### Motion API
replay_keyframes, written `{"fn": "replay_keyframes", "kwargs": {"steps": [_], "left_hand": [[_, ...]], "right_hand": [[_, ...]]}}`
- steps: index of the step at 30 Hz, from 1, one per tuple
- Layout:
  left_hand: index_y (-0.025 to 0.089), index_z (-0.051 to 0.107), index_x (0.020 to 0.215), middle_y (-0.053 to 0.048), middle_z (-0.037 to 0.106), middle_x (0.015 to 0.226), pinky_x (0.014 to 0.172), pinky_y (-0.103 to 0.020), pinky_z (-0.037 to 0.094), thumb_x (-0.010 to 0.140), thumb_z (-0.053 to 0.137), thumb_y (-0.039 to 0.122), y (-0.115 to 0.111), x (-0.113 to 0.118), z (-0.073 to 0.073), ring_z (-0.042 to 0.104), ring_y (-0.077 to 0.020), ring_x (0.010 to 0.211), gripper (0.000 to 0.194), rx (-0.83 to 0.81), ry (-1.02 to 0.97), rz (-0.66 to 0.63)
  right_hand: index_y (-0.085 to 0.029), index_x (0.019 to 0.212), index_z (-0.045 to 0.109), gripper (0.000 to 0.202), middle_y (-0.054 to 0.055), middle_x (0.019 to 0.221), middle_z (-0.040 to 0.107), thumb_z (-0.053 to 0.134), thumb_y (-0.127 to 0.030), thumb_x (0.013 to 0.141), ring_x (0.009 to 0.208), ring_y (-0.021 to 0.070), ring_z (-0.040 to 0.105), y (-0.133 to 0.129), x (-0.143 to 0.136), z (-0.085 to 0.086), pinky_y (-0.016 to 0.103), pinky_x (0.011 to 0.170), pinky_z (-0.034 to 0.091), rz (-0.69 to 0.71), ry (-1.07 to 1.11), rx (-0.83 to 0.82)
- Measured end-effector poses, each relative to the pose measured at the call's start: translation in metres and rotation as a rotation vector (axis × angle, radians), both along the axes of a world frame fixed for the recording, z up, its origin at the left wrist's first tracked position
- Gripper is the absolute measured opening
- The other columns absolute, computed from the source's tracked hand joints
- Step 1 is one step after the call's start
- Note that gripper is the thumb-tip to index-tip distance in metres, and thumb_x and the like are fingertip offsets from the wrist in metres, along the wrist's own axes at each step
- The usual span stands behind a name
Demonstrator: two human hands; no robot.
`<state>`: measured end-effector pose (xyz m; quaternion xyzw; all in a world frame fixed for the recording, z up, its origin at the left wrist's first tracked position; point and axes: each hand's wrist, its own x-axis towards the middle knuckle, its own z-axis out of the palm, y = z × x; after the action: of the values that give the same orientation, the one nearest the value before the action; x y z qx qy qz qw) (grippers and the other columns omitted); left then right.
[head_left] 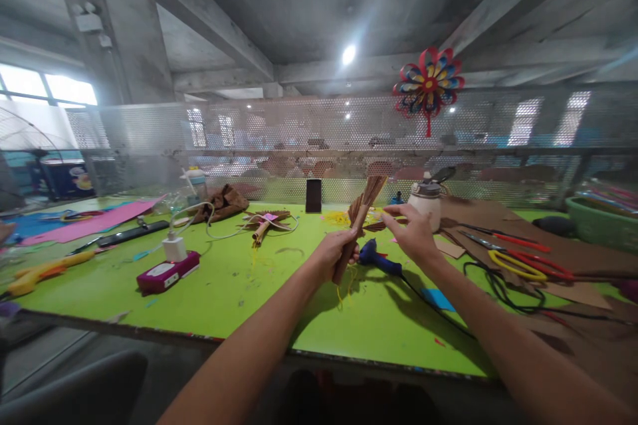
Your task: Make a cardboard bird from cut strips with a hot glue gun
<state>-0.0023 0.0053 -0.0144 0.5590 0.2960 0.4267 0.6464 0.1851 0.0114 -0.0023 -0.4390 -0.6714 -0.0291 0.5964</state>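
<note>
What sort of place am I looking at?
Probably a craft workshop in an unfinished-looking concrete building: a glue gun and scissors lie on a green table, and a paper flower hangs beyond.

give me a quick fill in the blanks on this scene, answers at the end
The left hand grips a ____ paper piece. The glue gun is coloured ____. Seen from here, the white adapter is to the ____ of the glue gun. The tabletop is ____.

Missing words: brown; blue; left; green.
</note>
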Motion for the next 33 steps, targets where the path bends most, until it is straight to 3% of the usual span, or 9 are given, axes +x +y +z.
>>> {"fn": "replay_keyframes", "kwargs": {"steps": [4, 8, 12, 19, 33], "left_hand": [[0.01, 0.057, 0.097, 0.0, 0.051, 0.056, 0.043, -0.019, 0.033, 0.079, 0.055, 0.037, -0.001, -0.001, 0.0, 0.046, -0.0072, 0.047, 0.033, 0.003, -0.002, 0.001], [0.012, 0.055, 0.094, -0.002, 0.055, 0.058, 0.044, -0.019, 0.036, 0.078, 0.055, 0.037, 0.0, -0.001, -0.002, 0.049, -0.008, 0.047, 0.03, -0.001, -0.002, 0.014], [0.013, 0.053, 0.092, -0.001, 0.057, 0.059, 0.044, -0.019, 0.037, 0.078, 0.055, 0.037, 0.0, 0.0, -0.002, 0.051, -0.0087, 0.047, 0.028, 0.003, -0.01, 0.004], [0.013, 0.053, 0.091, -0.001, 0.057, 0.058, 0.044, -0.018, 0.036, 0.073, 0.059, 0.042, -0.002, 0.002, -0.001, 0.053, -0.0095, 0.049, 0.034, 0.038, 0.001, -0.014], [0.011, 0.055, 0.081, -0.003, 0.061, 0.059, 0.043, -0.019, 0.036, 0.074, 0.057, 0.042, -0.001, 0.002, -0.002, 0.053, -0.0089, 0.045, 0.032, 0.071, 0.026, 0.064]], "right_hand": [[-0.018, 0.09, 0.064, 0.023, 0.009, 0.092, 0.063, 0.059, -0.033, 0.073, 0.09, 0.0234, 0.054, -0.007, -0.008, 0.002, 0.039, 0.08, 0.042, -0.015, -0.184, 0.116], [-0.018, 0.086, 0.063, 0.018, 0.008, 0.086, 0.063, 0.061, -0.03, 0.073, 0.087, 0.0233, 0.053, -0.005, -0.012, -0.005, 0.038, 0.08, 0.04, -0.016, -0.308, 0.125], [-0.018, 0.088, 0.063, 0.02, 0.008, 0.085, 0.061, 0.061, -0.032, 0.074, 0.084, 0.0232, 0.05, -0.004, -0.016, -0.012, 0.037, 0.076, 0.038, -0.064, -0.356, 0.101], [-0.019, 0.091, 0.064, 0.024, 0.009, 0.095, 0.059, 0.064, -0.035, 0.072, 0.094, 0.0265, 0.044, -0.016, -0.021, -0.009, 0.038, 0.076, 0.034, -0.216, -0.381, 0.071], [-0.02, 0.079, 0.065, 0.01, 0.006, 0.081, 0.06, 0.057, -0.026, 0.076, 0.085, 0.023, 0.047, -0.012, -0.023, -0.012, 0.036, 0.075, 0.034, -0.106, -0.364, 0.0]]}}
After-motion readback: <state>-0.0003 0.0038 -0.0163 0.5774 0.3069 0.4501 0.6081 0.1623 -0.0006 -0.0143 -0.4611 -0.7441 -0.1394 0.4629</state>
